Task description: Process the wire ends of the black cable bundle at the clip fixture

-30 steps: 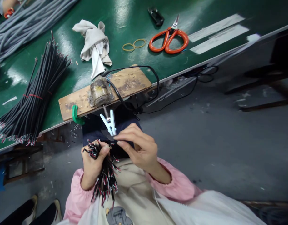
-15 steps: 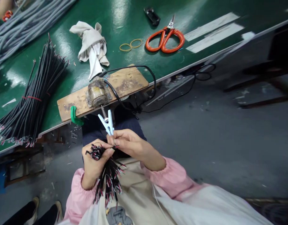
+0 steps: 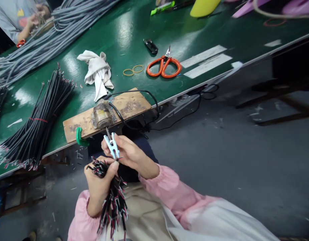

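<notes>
My left hand (image 3: 96,187) is closed around a bundle of thin black cables (image 3: 115,204) with red, white and black wire ends. Between its thumb and forefinger one cable end points up at the tip of a light blue clothespin (image 3: 114,149). My right hand (image 3: 130,152) has its fingers around the clothespin's legs, gripping them. The clothespin sits on the shaft of a small motor (image 3: 103,115), which is fixed to a wooden board (image 3: 130,103) at the table edge. Whether the jaws touch the wire cannot be made out.
A green clamp (image 3: 80,137) hangs at the board's left end. On the green table (image 3: 114,43) lie a tied black cable bundle (image 3: 41,117), a crumpled cloth (image 3: 98,72), orange-handled scissors (image 3: 164,67) and long grey cables (image 3: 76,20). Another person's hands (image 3: 34,21) show at top left.
My right hand has shifted from the wire at the clothespin's tip up to its legs. The wire end is now at the tip. The camera view has tilted up, showing more table.
</notes>
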Motion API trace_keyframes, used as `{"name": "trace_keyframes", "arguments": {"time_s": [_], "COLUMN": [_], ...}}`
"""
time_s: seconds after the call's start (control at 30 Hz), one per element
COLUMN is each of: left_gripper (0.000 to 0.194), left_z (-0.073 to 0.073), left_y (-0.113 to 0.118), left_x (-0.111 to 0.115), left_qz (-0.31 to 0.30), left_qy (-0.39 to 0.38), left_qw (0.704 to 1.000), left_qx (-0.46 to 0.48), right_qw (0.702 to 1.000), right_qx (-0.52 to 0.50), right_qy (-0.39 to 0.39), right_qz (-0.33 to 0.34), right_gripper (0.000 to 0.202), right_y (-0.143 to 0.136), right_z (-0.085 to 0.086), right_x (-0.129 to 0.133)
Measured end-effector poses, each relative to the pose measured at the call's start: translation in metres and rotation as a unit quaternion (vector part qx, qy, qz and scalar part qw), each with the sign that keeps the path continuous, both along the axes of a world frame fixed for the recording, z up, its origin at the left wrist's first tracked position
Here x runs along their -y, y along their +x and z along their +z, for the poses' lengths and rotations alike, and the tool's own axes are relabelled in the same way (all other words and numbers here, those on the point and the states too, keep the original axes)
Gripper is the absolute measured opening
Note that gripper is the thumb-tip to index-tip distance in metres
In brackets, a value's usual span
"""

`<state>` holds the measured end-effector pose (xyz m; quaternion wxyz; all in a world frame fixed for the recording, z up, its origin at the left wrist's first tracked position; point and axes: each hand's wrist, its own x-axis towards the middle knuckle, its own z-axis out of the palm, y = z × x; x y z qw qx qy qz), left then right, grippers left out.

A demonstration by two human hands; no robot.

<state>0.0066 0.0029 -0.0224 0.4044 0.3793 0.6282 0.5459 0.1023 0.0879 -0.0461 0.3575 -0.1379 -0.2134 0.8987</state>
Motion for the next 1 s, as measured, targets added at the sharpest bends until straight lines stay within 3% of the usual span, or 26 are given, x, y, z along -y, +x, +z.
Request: {"name": "trace_keyframes", "arguments": {"time_s": [0.13, 0.27, 0.4, 0.5, 0.6, 0.7, 0.77, 0.93, 1.0], "left_gripper": [0.020, 0.017, 0.028, 0.031, 0.028, 0.028, 0.025, 0.015, 0.014], "left_z": [0.000, 0.002, -0.002, -0.005, -0.001, 0.006, 0.007, 0.000, -0.003], "left_y": [0.000, -0.002, -0.006, -0.007, -0.003, 0.002, 0.003, -0.003, -0.005], "left_x": [0.002, 0.005, 0.010, 0.012, 0.008, 0.002, 0.000, 0.006, 0.009], "left_qz": [-0.005, -0.010, -0.029, -0.039, -0.067, -0.072, -0.060, -0.036, -0.018], "left_qy": [-0.008, -0.001, -0.048, -0.112, -0.116, -0.106, -0.102, -0.086, -0.090], "left_qw": [1.000, 1.000, 0.998, 0.992, 0.991, 0.992, 0.993, 0.995, 0.995], "left_qx": [0.014, -0.005, 0.021, 0.036, 0.016, -0.012, -0.017, 0.029, 0.024], "right_qw": [1.000, 0.998, 0.986, 0.938, 0.853, 0.800, 0.796, 0.830, 0.827], "right_qx": [0.012, 0.035, 0.117, 0.202, 0.247, 0.273, 0.283, 0.301, 0.310], "right_qy": [-0.018, -0.025, 0.067, 0.229, 0.401, 0.477, 0.472, 0.403, 0.399], "right_qz": [0.004, -0.041, -0.095, -0.161, -0.224, -0.243, -0.251, -0.242, -0.244], "right_gripper": [0.052, 0.051, 0.041, 0.028, 0.010, 0.004, 0.009, 0.019, 0.019], "right_y": [0.001, 0.008, 0.025, 0.037, 0.043, 0.042, 0.040, 0.039, 0.040], "right_z": [-0.012, -0.026, -0.029, -0.017, 0.001, 0.013, 0.013, -0.001, -0.003], "right_x": [0.000, 0.003, 0.016, 0.026, 0.033, 0.035, 0.036, 0.036, 0.037]}}
